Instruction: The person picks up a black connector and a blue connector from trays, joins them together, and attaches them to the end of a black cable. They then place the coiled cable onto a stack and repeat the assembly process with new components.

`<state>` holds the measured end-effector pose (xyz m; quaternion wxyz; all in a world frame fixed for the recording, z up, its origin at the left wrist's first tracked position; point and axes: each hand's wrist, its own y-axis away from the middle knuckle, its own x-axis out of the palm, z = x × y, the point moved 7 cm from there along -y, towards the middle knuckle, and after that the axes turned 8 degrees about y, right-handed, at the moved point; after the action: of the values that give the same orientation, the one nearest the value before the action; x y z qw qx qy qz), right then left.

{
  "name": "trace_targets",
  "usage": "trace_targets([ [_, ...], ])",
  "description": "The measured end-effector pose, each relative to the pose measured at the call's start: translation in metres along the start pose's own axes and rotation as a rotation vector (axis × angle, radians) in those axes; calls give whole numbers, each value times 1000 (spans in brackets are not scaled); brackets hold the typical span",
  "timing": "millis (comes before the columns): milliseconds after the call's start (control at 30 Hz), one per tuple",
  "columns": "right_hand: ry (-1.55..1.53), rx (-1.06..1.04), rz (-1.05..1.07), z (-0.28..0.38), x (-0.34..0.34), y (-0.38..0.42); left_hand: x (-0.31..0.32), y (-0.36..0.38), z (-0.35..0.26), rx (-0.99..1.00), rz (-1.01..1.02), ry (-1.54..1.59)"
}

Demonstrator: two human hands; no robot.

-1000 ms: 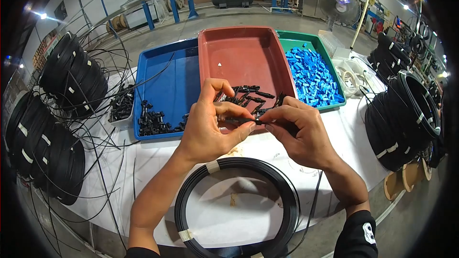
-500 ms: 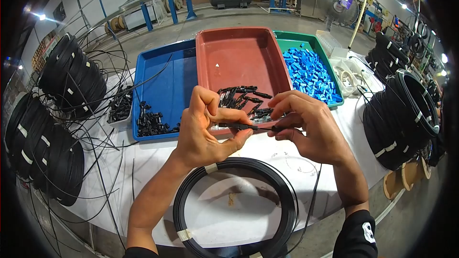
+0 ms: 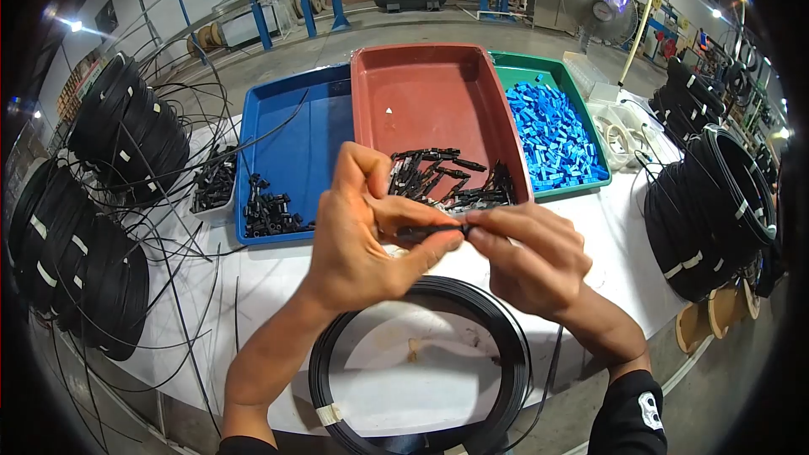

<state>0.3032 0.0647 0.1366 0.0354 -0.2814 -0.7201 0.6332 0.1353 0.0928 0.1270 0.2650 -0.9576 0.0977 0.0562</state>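
Between thumb and fingers, my left hand [image 3: 354,244] pinches a slim black cable connector [image 3: 415,232], held level above the table. My right hand [image 3: 535,257] is closed at the connector's right end, its thumb and forefinger meeting the left fingertips there. Those fingers cover the joint, so the part in the right pinch is mostly hidden. Just below both hands lies a coil of black cable [image 3: 320,371] bound with pale tape. Behind them, the red tray [image 3: 421,109] holds a pile of black connectors [image 3: 438,170] at its near end.
A blue tray [image 3: 295,131] with small black parts [image 3: 270,212] stands left; a green tray [image 3: 543,194] of blue pieces [image 3: 556,139] stands right. A small bin of black parts [image 3: 215,181] sits beside the blue tray. Large black cable coils [image 3: 72,261] [image 3: 699,219] flank the table, with loose strands at left.
My right hand has moved in left and slightly down, closing the gap to my left fingertips. The thin black length visible between the hands is now covered. The view has shifted slightly.
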Motion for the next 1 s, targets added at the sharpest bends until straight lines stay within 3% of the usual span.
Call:
trace_targets([
  [67,-13,-63,69,6,-3,-5,4,3,-5,39,1,85],
  [167,-4,-158,3,13,-6,-4,8,7,-14,-35,10,19],
  [267,-24,-152,-37,21,-4,-3,10,16,-30,116,-61,-218],
  [333,-50,-114,-21,22,-5,-6,17,23,-27,159,-161,-172],
  [400,-89,22,3,15,-6,-5,26,33,-50,540,-178,-333],
  [467,-137,139,70,11,-11,-12,23,37,-51,563,-210,-361],
  [533,-351,550,306,-8,-2,-4,38,39,-56,608,83,-590],
  [600,-851,1106,511,-29,12,16,40,46,-37,700,20,-588],
  [667,-864,1182,613,-39,16,21,43,37,-31,702,23,-492],
  [700,-662,1025,616,-44,16,18,40,29,-33,644,-120,-563],
  [733,-562,897,554,-45,18,16,31,16,-16,382,-101,-429],
  [800,-512,771,548,-41,16,6,16,1,4,71,-157,-43],
  [833,-365,648,480,-39,14,3,11,0,8,35,-182,95],
  [900,-126,436,306,-29,12,0,4,-3,9,69,-198,58],
  [933,-129,438,304,-29,17,6,1,-2,8,98,-217,23],
  [1000,20,173,71,-15,13,12,4,-1,7,124,-237,45],
])
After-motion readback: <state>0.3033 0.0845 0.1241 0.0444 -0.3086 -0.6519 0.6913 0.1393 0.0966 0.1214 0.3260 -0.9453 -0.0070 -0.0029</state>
